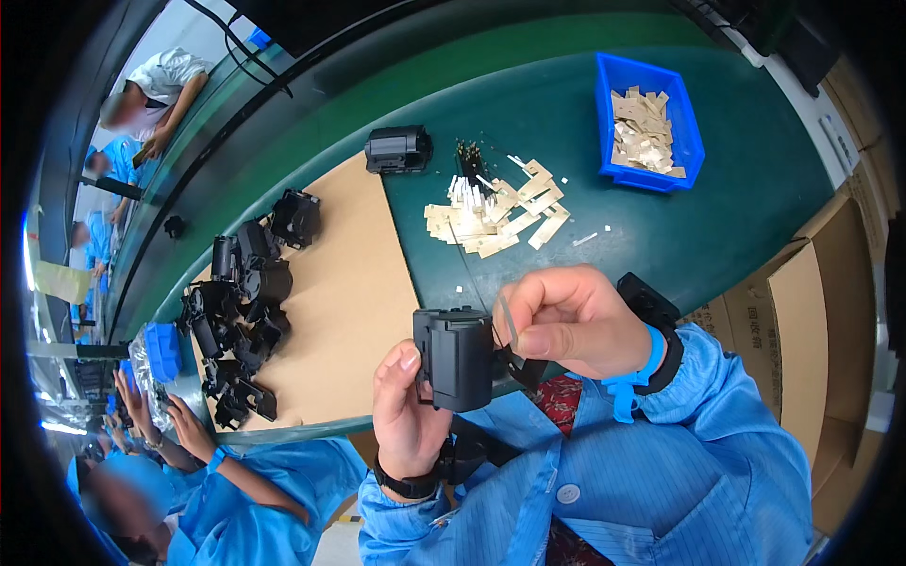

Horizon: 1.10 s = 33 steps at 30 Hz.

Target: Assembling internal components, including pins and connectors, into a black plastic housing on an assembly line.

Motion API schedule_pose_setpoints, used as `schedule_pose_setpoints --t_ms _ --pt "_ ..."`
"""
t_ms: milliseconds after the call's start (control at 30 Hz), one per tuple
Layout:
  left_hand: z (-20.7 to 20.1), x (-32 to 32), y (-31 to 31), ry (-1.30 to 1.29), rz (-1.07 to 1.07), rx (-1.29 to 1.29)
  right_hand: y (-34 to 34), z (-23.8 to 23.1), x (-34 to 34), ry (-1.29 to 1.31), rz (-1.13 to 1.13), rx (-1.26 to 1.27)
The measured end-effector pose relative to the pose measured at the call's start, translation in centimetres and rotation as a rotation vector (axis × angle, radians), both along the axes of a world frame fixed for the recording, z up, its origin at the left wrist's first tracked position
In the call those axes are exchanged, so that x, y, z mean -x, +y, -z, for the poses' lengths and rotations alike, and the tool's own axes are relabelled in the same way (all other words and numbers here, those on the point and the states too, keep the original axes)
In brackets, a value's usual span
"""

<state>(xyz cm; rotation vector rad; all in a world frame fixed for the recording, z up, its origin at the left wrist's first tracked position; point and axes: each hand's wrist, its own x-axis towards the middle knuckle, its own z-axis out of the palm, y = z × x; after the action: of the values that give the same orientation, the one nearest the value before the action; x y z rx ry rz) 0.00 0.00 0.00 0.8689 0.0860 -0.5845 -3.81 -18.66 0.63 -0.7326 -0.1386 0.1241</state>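
At green desk (746, 113), left hand (408, 415): clasping boxy black plastic housing (458, 363), likely steadying; right hand (590, 325): pinching greyish strip (509, 322).

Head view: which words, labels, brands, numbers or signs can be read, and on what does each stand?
Cardboard box, right side: dark printed characters, not copied out here.
Black housing in the left hand: no print can be made out.
Blue bin: no lettering visible.
Pale strips: any markings are too small to read.
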Motion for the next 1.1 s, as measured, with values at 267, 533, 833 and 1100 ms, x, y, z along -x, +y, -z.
schedule_pose_setpoints --t_ms 267,533,833,1100 --pt "-0.6 -0.5 -1.4 0.248 -0.072 0.043 1.3 -0.1 0.1 -0.184 0.155 0.216" --pt "-1.2 0.8 -1.0 0.045 0.023 0.296 1.9 0.1 0.2 -0.224 0.274 0.307" --pt "-1.0 0.8 -0.9 -0.179 -0.174 0.074 0.7 -0.6 -0.3 -0.197 0.409 0.561" --pt "-0.5 1.0 -1.9 -0.23 -0.208 -0.198 1.1 -0.5 -0.6 -0.39 0.507 1.053"
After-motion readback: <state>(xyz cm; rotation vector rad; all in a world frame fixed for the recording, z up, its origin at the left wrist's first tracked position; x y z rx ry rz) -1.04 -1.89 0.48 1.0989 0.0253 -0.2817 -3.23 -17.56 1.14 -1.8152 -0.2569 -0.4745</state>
